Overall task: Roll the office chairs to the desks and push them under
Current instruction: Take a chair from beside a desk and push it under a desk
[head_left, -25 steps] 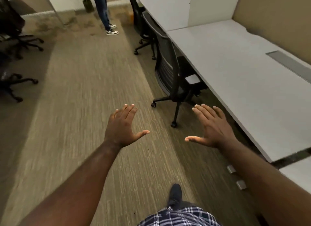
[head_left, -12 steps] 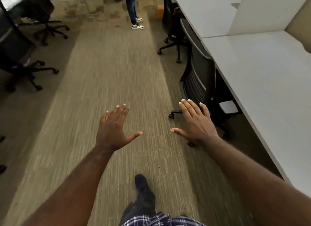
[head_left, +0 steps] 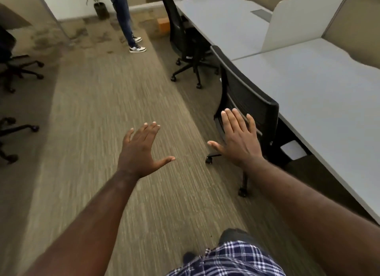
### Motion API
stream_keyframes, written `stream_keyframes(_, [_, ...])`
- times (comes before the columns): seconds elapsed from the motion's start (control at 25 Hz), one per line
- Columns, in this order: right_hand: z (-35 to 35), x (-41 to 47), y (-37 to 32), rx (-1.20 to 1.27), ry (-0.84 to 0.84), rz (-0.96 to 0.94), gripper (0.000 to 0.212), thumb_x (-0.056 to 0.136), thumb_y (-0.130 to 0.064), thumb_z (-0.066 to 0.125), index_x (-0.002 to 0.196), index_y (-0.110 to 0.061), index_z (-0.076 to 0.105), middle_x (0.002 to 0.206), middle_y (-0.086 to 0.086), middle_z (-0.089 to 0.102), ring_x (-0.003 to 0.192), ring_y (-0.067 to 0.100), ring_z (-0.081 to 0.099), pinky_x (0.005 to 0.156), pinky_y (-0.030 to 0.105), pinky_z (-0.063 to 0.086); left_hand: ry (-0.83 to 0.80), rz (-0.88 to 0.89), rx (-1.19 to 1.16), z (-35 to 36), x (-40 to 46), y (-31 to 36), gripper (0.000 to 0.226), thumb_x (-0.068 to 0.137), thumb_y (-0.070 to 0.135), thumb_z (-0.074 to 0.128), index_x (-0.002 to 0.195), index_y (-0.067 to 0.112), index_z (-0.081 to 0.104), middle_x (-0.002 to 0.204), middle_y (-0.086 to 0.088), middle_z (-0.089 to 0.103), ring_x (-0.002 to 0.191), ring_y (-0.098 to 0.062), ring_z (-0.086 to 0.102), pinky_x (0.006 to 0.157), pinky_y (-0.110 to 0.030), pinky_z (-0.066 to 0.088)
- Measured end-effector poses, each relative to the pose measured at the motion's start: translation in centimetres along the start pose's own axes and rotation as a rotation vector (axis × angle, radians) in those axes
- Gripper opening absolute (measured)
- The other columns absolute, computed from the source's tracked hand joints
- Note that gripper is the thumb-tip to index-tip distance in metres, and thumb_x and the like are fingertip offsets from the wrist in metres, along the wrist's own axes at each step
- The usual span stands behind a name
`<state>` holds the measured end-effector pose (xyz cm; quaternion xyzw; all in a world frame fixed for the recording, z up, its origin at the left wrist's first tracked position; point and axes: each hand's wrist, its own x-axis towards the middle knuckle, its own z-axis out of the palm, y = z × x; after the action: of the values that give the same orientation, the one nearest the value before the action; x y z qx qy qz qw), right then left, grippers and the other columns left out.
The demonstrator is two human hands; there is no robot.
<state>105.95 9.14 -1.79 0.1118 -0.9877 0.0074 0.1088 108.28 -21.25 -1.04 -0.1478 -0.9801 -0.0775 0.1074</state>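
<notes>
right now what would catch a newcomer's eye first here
Two open hands, the left hand and the right hand, reach forward mid-frame. The right one lies over the back of a black office chair tucked against the grey desk on the right. Farther back, a person's legs stand on the carpet.

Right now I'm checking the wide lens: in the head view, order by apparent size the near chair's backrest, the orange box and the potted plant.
1. Near chair's backrest, by far, though it is also nearest.
2. Potted plant, cut off by the top edge.
3. Orange box.
</notes>
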Motion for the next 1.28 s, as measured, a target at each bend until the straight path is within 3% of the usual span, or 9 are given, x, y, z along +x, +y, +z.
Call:
stream_keyframes(0.28, [0.6,10.3,5.3,-0.063,0.066,0.146,0.094,0.09,-0.077,0.024,0.155,-0.009,0.015,0.163,0.01,0.02,0.152,0.024,0.006,0.12,0.055,0.003,0.022,0.196,0.005,1.9,16.1,-1.4,0.108,0.07,0.087,0.042,0.148,0.012,0.039,0.153,-0.007,0.042,0.144,-0.026,0.033,0.115,-0.055,0.021])
stream_keyframes(0.44, [1.6,14.3,9.1,-0.118,-0.009,0.323,0.097,0.088,-0.08,0.018,0.154,-0.009,0.017,0.16,0.011,0.026,0.15,0.028,0.012,0.119,0.058,0.007,0.024,0.294,-0.026,3.3,24.6,-0.4,0.108,0.069,0.087,0.043,0.148,0.012,0.039,0.152,-0.005,0.044,0.143,-0.024,0.033,0.114,-0.053,0.021])
stream_keyframes(0.52, [2.2,15.0,10.5,-0.099,-0.078,0.403,0.099,0.085,-0.083,0.014,0.152,-0.01,0.021,0.155,0.011,0.034,0.145,0.03,0.023,0.116,0.057,0.016,0.016,0.338,-0.033,4.2,28.4,0.3,0.108,0.069,0.087,0.044,0.148,0.013,0.039,0.152,-0.005,0.044,0.143,-0.023,0.033,0.115,-0.052,0.021])
stream_keyframes(0.6, [2.6,15.1,11.2,-0.09,-0.145,0.457,0.103,0.082,-0.086,0.009,0.15,-0.011,0.026,0.145,0.012,0.046,0.132,0.032,0.04,0.107,0.053,0.032,0.0,0.391,-0.032,5.4,31.4,1.2,0.107,0.07,0.087,0.045,0.148,0.014,0.038,0.152,-0.004,0.043,0.143,-0.022,0.033,0.114,-0.051,0.022])
stream_keyframes(0.72, [2.8,15.2,11.2,-0.06,-0.141,0.585,0.104,0.077,-0.092,0.01,0.133,-0.012,0.046,0.118,0.01,0.062,0.104,0.031,0.059,0.08,0.043,0.046,-0.017,0.457,-0.087,7.7,35.2,2.3,0.105,0.07,0.086,0.047,0.148,0.016,0.039,0.152,-0.003,0.044,0.143,-0.021,0.033,0.112,-0.05,0.026])
stream_keyframes(0.84, [2.6,15.9,10.9,-0.014,-0.133,0.755,0.096,0.072,-0.095,0.014,0.103,-0.014,0.056,0.095,0.007,0.062,0.084,0.028,0.059,0.064,0.037,0.04,-0.027,0.543,-0.114,9.3,39.0,2.8,0.105,0.07,0.088,0.045,0.148,0.017,0.039,0.153,-0.004,0.041,0.143,-0.021,0.033,0.112,-0.052,0.028])
stream_keyframes(1.0, [2.7,16.2,10.5,-0.051,-0.136,0.835,0.096,0.07,-0.093,0.014,0.098,-0.013,0.058,0.094,0.007,0.062,0.085,0.027,0.06,0.065,0.038,0.041,-0.111,0.703,-0.063,10.4,44.5,3.2,0.1,0.072,0.091,0.033,0.149,0.027,0.039,0.158,-0.003,0.033,0.146,-0.024,0.026,0.115,-0.054,0.022])
stream_keyframes(1.16, [2.8,15.8,9.7,-0.038,-0.144,0.885,0.086,0.066,-0.096,0.016,0.086,-0.019,0.048,0.086,0.001,0.054,0.078,0.022,0.053,0.061,0.035,0.035,-0.251,0.816,-0.019,11.7,49.1,3.2,0.095,0.076,0.092,0.019,0.15,0.034,0.035,0.158,0.0,0.034,0.148,-0.025,0.02,0.119,-0.052,0.013])
stream_keyframes(1.28, [2.9,15.4,9.2,-0.041,-0.163,0.926,0.085,0.063,-0.098,0.012,0.084,-0.021,0.043,0.082,-0.002,0.048,0.074,0.019,0.045,0.061,0.035,0.036,-0.291,0.936,-0.059,12.5,51.1,4.2,0.097,0.075,0.091,0.022,0.142,0.025,0.048,0.145,-0.006,0.05,0.138,-0.028,0.036,0.116,-0.051,0.022])
